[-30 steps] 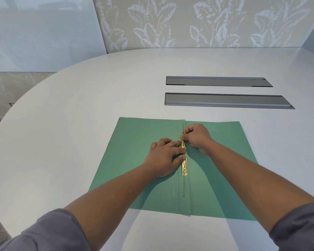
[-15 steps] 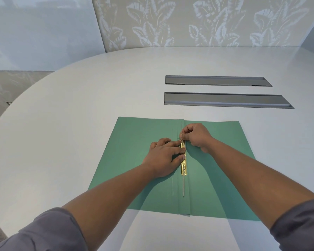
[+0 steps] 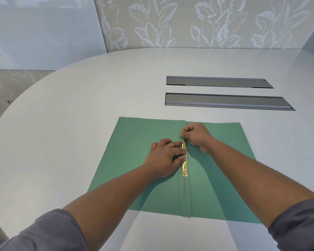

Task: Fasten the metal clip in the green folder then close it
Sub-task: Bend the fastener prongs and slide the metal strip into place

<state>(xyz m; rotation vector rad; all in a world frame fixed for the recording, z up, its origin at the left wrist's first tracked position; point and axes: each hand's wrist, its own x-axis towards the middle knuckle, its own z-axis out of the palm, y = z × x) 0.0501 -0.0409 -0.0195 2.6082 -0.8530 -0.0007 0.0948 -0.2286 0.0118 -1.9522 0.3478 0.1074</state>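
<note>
Two bare forearms in grey sleeves (image 3: pixel 43 234) reach in from 7 and 5 o'clock and meet over the open green folder (image 3: pixel 134 142), which lies flat on the white counter (image 3: pixel 71 115) just ahead of the person. The left hand (image 3: pixel 163 158) lies palm down on the left leaf, fingers spread narrowly, their tips pressing the gold metal clip (image 3: pixel 184 165) along the spine. The right hand (image 3: pixel 198 136), at 1 o'clock from the left, is curled into a loose fist, with thumb and forefinger pinched on a thin metal prong (image 3: pixel 182 129) that rises from the clip's far end. A second prong (image 3: pixel 184 187) lies flat toward 6 o'clock along the fold. Farther off, toward 1 o'clock, two long grey slots (image 3: pixel 225 103) are set into the counter. Beyond its rounded edge stands a wall (image 3: pixel 188 22) with pale leaf patterns, and at 10 o'clock a plain glossy panel (image 3: pixel 43 29).
</note>
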